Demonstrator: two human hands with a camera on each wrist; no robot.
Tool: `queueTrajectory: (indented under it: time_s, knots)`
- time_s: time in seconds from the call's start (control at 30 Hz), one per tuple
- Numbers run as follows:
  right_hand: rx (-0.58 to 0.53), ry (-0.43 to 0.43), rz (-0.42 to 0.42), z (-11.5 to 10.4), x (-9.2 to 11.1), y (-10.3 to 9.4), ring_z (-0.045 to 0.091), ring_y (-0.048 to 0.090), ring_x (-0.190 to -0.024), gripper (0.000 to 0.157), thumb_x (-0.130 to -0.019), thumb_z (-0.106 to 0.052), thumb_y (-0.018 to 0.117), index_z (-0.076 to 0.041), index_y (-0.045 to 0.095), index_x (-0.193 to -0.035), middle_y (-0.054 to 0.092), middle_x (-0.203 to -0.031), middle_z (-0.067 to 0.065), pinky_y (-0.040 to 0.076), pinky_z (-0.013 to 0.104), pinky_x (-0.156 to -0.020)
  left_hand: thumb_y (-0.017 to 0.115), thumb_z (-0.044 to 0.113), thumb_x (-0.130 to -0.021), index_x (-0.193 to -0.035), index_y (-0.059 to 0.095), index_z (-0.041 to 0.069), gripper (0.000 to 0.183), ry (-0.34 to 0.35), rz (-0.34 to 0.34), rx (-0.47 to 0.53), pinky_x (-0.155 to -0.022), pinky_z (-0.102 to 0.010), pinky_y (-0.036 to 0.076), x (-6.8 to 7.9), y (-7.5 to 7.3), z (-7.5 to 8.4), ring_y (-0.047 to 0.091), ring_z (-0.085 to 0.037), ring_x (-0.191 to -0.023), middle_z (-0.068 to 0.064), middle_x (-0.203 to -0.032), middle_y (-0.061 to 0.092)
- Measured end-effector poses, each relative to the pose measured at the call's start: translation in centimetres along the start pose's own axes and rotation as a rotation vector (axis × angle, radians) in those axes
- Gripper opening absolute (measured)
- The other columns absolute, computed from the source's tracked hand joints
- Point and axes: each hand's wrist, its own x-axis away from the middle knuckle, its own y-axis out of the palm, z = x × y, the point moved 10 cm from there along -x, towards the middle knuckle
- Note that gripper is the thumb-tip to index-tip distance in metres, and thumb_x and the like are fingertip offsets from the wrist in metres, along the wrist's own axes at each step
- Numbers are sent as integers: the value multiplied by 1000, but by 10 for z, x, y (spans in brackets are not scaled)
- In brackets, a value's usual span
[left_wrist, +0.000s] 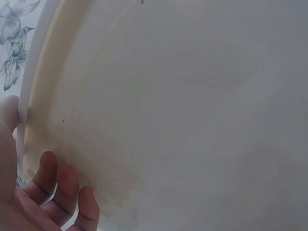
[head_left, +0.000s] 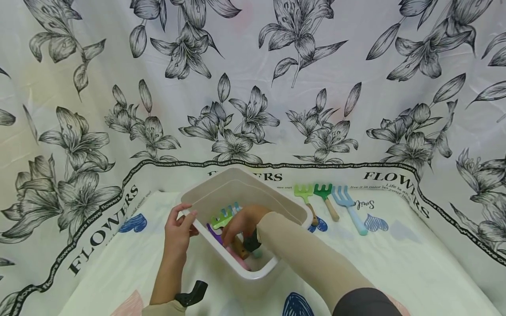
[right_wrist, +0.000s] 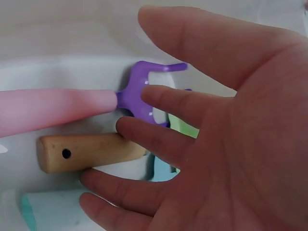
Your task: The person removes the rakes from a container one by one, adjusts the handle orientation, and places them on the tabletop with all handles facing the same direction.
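Observation:
A white plastic bin is tilted toward me in the head view. My left hand grips its left rim, the thumb on one side of the wall and curled fingers on the other. Inside the bin, my right hand reaches down over several small garden rakes. The right wrist view shows its fingers spread and nearly straight above a purple rake with a pink handle. Beside that lie a wooden handle and a pale blue handle. Light green tines show past the right hand.
Right of the bin, three more hand rakes lie on the cloth-covered table: a light green rake, a dark green rake and a light blue rake. A flower-printed curtain rises behind the table.

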Motion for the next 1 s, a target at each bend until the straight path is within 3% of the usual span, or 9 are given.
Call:
queueTrajectory:
  time_s: [0.17, 0.33, 0.53, 0.7, 0.8, 1.0]
  knots:
    - [-25, 29, 23, 4, 1, 1, 43, 44, -125, 49, -85, -21, 74, -14, 60, -131, 51, -136, 8, 37, 62, -98, 59, 33, -98, -133, 48, 18, 39, -2, -6, 5, -67, -26, 53, 1, 1, 0, 60, -14, -70, 5, -86, 66]
    - [-12, 44, 89, 8, 1, -7, 44, 48, -118, 40, -81, -26, 77, -15, 67, -118, 57, -124, 9, 39, 62, -96, 59, 33, -98, -131, 48, 19, 37, -9, -5, 7, -68, -26, 53, 2, 2, 0, 59, -15, -69, 4, -84, 65]
    - [47, -52, 99, -5, -2, -15, 38, 55, -107, 31, -85, -26, 72, -13, 65, -112, 59, -112, 8, 42, 59, -94, 60, 36, -97, -132, 48, 20, 40, -7, 5, -6, -70, -26, 53, 1, 1, 0, 61, -16, -71, 4, -88, 66]
    - [88, -177, 117, -21, 5, -21, 30, 63, -87, 25, -88, -30, 68, -11, 63, -103, 64, -99, 11, 51, 42, -73, 60, 31, -98, -131, 48, 18, 38, -7, 10, 7, -68, -26, 53, 1, -1, 3, 59, -15, -69, 4, -84, 65]
    - [72, -225, 129, -25, 10, -23, 28, 61, -83, 19, -87, -26, 69, -11, 64, -98, 66, -92, 12, 50, 36, -68, 61, 28, -97, -131, 48, 15, 38, -8, 4, 24, -67, -26, 53, 0, 0, 5, 58, -14, -66, 3, -80, 64]
    - [119, -316, 172, -33, 15, -31, 22, 49, -72, 9, -85, -11, 69, -10, 61, -88, 57, -73, 3, 47, 37, -69, 64, 30, -96, -128, 51, 18, 37, -33, 21, 21, -67, -27, 53, 0, -3, 2, 57, -15, -66, 0, -82, 64]
